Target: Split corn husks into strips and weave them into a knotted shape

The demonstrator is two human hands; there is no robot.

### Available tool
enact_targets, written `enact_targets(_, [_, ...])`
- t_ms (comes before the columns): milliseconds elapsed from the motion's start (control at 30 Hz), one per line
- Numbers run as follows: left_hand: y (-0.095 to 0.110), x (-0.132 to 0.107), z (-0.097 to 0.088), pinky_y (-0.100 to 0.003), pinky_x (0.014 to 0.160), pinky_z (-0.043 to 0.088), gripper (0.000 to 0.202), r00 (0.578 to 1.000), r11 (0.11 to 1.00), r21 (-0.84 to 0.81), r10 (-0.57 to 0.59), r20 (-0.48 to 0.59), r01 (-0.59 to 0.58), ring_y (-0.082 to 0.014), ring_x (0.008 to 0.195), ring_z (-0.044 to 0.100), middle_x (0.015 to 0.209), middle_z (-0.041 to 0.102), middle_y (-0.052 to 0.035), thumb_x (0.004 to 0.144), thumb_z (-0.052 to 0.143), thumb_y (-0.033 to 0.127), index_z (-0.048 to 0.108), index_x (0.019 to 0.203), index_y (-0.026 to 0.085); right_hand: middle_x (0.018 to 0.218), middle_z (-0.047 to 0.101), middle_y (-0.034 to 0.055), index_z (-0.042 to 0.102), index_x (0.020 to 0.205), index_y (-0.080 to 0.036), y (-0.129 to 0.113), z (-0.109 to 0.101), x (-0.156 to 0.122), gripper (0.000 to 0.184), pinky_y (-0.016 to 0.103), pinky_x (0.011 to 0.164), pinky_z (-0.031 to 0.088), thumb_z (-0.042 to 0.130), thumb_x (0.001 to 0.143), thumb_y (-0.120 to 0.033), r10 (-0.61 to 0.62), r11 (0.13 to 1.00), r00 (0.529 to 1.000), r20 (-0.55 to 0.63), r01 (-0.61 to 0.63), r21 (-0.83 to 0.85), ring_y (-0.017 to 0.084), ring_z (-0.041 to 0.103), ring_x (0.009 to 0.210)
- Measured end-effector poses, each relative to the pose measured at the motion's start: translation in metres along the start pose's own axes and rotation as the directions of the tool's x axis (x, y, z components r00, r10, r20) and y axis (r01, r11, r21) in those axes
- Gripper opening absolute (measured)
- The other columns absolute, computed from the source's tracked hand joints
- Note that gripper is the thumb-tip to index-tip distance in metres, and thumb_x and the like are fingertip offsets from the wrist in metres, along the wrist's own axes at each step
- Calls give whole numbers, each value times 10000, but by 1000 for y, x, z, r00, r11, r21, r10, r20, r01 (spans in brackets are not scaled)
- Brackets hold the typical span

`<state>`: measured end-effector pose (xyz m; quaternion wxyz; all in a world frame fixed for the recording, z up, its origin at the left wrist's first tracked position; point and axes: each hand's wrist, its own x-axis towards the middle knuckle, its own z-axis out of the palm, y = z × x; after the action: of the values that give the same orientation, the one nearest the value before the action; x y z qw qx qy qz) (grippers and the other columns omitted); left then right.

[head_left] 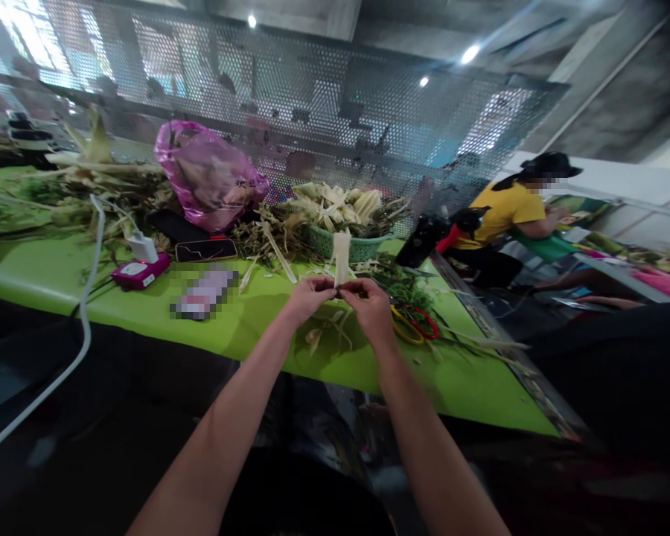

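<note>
Between my two hands stands a pale, flat strip of plant stalk point(342, 257), upright, its lower end pinched in my fingertips. My left hand point(311, 296) grips that end from the left, my right hand point(368, 299) from the right, with the fingertips nearly touching. Behind the strip, a green plastic basket point(353, 248) holds a heap of pale cut stalk pieces point(335, 205). Scissors with yellow and red handles point(413, 325) lie just right of my right hand, partly under green trimmings. Thin leafy scraps point(327, 331) lie on the table below my hands.
The green-covered table point(246, 324) bears a pink plastic bag point(209, 175), a pink power strip point(139, 272) with a white cable point(92, 279), a phone point(205, 250), and heaped stalks point(112, 179). A mesh screen point(313, 97) stands behind. A person in yellow point(502, 212) sits at right.
</note>
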<state>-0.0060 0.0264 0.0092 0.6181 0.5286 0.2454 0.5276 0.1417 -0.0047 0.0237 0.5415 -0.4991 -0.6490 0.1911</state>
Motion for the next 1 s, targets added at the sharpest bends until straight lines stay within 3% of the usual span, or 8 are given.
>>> enact_targets(133, [-3, 2, 0, -293, 738, 456, 161, 1000, 1000, -13, -5, -4, 5, -126, 670, 589, 722, 661, -30, 615, 708, 168, 638, 754, 126, 748, 583, -19, 569, 837, -208, 2, 4, 1, 285, 308, 686, 489, 743, 643, -324, 99, 950, 995, 24, -101, 295, 145, 556, 673])
enact_targets(267, [-6, 3, 0, -302, 744, 465, 226, 999, 1000, -14, 3, -46, -3, -118, 661, 586, 709, 633, -7, 600, 716, 148, 568, 770, 136, 736, 563, -21, 558, 832, -202, 5, 6, 1, 299, 305, 677, 506, 751, 629, -307, 140, 921, 989, 40, -145, 361, 134, 546, 656])
enact_targets(467, [-6, 2, 2, -306, 754, 448, 225, 999, 999, 10, -35, -39, 36, -121, 673, 579, 714, 626, -15, 634, 727, 242, 576, 757, 129, 686, 535, -42, 552, 826, -212, 3, 6, 0, 228, 256, 605, 443, 708, 667, -262, 47, 966, 999, -10, -43, 257, 122, 505, 612])
enact_targets(633, [-2, 1, 1, -271, 727, 422, 231, 993, 999, -10, -53, -110, 52, -109, 656, 550, 662, 615, 3, 551, 770, 223, 600, 682, 137, 696, 608, -8, 630, 739, -197, -6, 3, -2, 73, 285, 667, 438, 656, 725, -264, -43, 994, 998, 47, 38, 101, 147, 545, 656])
enact_targets(800, [5, -3, -2, -220, 590, 362, 219, 983, 993, -29, -114, -147, 111, -74, 561, 482, 596, 583, 20, 530, 758, 239, 601, 647, 140, 814, 682, 39, 694, 826, -199, -7, 1, -2, 140, 328, 733, 453, 660, 742, -305, -114, 991, 990, 81, 119, -57, 189, 592, 751])
enact_targets(1000, [10, -6, 0, -213, 547, 334, 254, 978, 986, -57, -162, -128, 156, -69, 537, 464, 577, 582, 14, 519, 773, 293, 602, 634, 144, 795, 678, 40, 686, 788, -201, -6, -1, -2, 152, 338, 758, 446, 651, 759, -346, -153, 973, 987, 45, 159, -168, 201, 596, 773])
